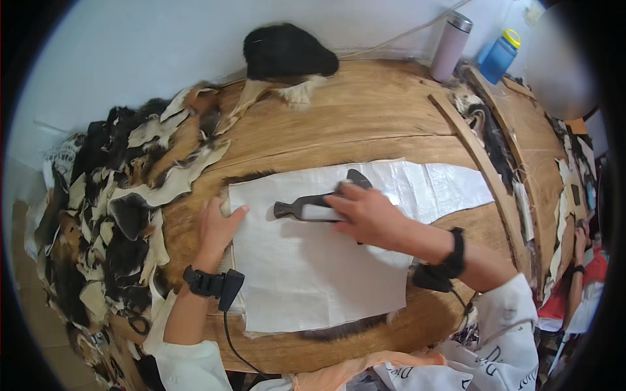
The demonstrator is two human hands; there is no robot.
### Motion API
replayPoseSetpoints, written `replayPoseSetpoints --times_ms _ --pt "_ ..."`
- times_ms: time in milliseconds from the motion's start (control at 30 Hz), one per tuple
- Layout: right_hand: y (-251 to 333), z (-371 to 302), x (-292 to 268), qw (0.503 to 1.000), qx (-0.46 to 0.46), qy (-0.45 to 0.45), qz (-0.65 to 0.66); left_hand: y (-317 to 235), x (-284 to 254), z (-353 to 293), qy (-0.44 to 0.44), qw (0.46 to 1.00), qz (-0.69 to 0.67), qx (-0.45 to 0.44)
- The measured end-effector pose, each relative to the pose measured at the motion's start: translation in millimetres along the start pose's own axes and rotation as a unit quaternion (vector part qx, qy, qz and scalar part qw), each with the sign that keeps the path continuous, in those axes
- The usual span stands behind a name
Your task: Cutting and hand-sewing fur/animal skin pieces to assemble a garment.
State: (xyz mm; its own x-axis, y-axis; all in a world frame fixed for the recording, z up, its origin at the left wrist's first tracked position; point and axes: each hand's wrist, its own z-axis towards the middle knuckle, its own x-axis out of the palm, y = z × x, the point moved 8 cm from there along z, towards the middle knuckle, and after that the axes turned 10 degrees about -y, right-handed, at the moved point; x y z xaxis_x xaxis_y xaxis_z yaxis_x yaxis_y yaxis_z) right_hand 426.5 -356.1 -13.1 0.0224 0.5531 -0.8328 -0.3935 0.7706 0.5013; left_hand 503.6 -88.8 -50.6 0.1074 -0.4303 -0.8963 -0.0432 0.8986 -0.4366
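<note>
Two bottles (451, 48), contents hidden — right hand (370, 214) grips dark tool (305, 206) — left hand (218, 225) spread against white sheet (319, 280).

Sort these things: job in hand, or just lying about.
Seemingly in use:
right hand on the dark tool
left hand at edge of white sheet
dark fur under the sheet

Apparently lying about:
fur scraps
black fur piece
pink bottle
blue bottle

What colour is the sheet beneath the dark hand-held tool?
White, shinier toward its right end; the sheet shows best in the head view.
</note>
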Motion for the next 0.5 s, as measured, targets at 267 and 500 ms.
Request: replayPoseSetpoints --times_ms 267,500 --pt "6.4 5.2 19.2 0.999 -0.007 0.010 -0.051 5.2 4.0 0.7 -0.052 0.998 -0.027 0.021" --pt "-2.5 -50.2 -28.2 0.999 -0.017 -0.049 0.004 29.5 9.1 7.7 -0.029 0.991 -0.130 -0.025"
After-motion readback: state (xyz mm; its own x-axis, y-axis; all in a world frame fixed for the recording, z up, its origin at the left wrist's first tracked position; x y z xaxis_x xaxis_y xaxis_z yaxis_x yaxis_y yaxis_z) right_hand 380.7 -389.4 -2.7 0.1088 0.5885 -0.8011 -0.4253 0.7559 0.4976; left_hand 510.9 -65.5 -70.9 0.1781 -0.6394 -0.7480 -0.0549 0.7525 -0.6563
